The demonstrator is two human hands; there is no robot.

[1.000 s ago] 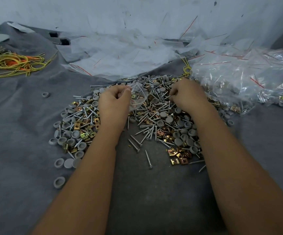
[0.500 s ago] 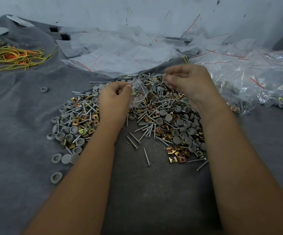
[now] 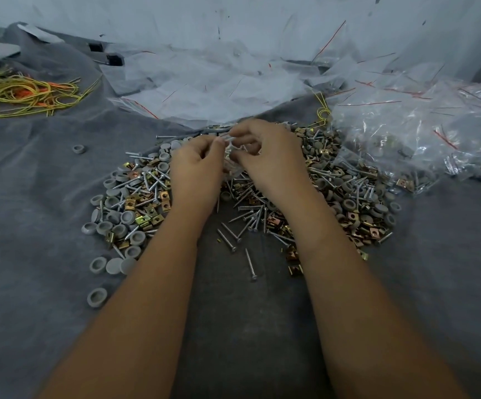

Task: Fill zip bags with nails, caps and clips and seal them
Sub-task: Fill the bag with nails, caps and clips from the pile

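A wide heap of silver nails [image 3: 245, 217], grey round caps [image 3: 112, 217] and brass-coloured clips [image 3: 150, 210] lies on the grey cloth. Above its far middle my left hand [image 3: 196, 171] pinches the top edge of a small clear zip bag [image 3: 230, 162]. My right hand [image 3: 271, 159] is right beside it, fingers curled at the same bag's mouth, pinching it or something small there. Most of the bag is hidden between the two hands.
Empty clear zip bags with red strips [image 3: 210, 82] are spread at the back. Filled bags [image 3: 423, 139] pile up at the right. Yellow and orange wires [image 3: 23, 93] lie at the far left. A few caps [image 3: 97, 296] sit loose at the near left.
My right hand has moved left from the far side of the heap to the bag that my left hand holds. The left hand has barely shifted.
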